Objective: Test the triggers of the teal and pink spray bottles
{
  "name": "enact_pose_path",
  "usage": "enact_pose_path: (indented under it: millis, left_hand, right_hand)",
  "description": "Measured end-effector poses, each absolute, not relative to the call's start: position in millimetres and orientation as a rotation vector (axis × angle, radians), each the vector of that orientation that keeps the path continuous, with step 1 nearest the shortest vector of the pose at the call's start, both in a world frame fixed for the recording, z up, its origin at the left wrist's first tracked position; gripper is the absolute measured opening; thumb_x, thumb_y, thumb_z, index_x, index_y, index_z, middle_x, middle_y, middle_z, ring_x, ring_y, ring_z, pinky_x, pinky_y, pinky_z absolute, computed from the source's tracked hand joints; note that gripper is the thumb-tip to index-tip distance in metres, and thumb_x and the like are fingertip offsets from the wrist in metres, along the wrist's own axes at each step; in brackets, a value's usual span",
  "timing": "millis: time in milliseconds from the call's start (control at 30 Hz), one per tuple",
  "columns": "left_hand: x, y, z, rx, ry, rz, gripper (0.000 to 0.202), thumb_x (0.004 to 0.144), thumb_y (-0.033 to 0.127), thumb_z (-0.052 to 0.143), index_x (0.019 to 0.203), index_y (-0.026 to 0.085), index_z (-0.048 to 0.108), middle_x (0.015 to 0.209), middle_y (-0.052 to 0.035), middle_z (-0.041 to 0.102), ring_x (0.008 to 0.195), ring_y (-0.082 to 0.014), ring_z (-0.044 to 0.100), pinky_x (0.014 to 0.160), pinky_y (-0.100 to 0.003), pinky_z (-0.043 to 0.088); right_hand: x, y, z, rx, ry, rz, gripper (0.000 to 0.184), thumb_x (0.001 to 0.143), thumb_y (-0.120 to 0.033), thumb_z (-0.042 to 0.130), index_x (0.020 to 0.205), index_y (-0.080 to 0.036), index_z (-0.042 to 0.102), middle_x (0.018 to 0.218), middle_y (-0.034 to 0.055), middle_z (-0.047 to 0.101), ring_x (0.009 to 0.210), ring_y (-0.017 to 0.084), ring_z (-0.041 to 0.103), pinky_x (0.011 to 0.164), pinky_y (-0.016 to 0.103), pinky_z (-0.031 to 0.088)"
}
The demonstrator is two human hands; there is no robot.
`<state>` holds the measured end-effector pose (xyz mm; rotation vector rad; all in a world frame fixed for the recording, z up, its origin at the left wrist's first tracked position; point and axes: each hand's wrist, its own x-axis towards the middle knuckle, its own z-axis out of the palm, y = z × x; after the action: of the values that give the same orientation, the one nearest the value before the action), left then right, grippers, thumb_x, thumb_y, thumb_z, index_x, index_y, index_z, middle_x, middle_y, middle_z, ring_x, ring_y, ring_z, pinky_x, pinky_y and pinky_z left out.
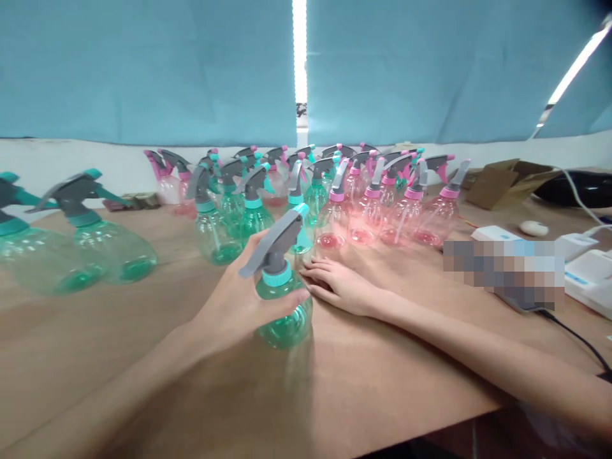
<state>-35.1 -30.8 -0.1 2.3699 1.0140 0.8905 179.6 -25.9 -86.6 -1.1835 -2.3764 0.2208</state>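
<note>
My left hand is wrapped round a green spray bottle with a turquoise collar and a grey trigger head, its thumb across the near side. The bottle stands close to upright at the middle of the view. Just right of it, my right hand lies palm down on the table with fingers stretched out, holding nothing; its fingertips are close to the bottle, and I cannot tell whether they touch. Right behind are more green spray bottles and a front row of pink spray bottles.
Two large green bottles stand on the left of the wooden table. At the right are an opened cardboard box, a white mouse-like object, white power strips and cables. A blue curtain hangs behind.
</note>
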Motion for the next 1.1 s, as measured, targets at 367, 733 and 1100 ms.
enact_pose_path:
  millis: [367, 733, 1100]
  left_hand:
    - [-91, -57, -1, 2.323, 1.130, 0.761, 0.047, 0.080, 0.041, 0.066, 0.122, 0.025, 0.051, 0.119, -0.0046, 0.066, 0.109, -0.0268, 0.062, 0.091, -0.041, 0.050]
    - [-198, 4, 13, 2.473, 1.602, 0.738, 0.044, 0.084, 0.050, 0.059, 0.110, 0.016, 0.053, 0.103, -0.0100, 0.063, 0.097, -0.0277, 0.062, 0.084, -0.041, 0.050]
    - [-187, 53, 19, 2.576, 2.009, 0.496, 0.046, 0.085, 0.048, 0.060, 0.110, 0.009, 0.058, 0.106, -0.0200, 0.065, 0.116, -0.0402, 0.051, 0.090, -0.048, 0.044]
  right_hand:
    - [144, -31, -61, -1.372, -2.524, 0.172, 0.025, 0.095, -0.034, 0.050, 0.105, -0.018, 0.067, 0.109, 0.0119, 0.068, 0.101, 0.028, 0.064, 0.084, 0.042, 0.052]
    - [61, 15, -11, -1.341, -2.130, 0.088, 0.030, 0.092, -0.035, 0.056, 0.114, -0.016, 0.064, 0.111, 0.0092, 0.069, 0.078, 0.021, 0.068, 0.082, 0.039, 0.050]
    - [16, 41, 16, -1.601, -1.901, 0.476, 0.069, 0.089, -0.045, 0.057, 0.144, -0.008, 0.035, 0.070, 0.0074, 0.071, 0.043, 0.022, 0.063, 0.060, 0.038, 0.053]
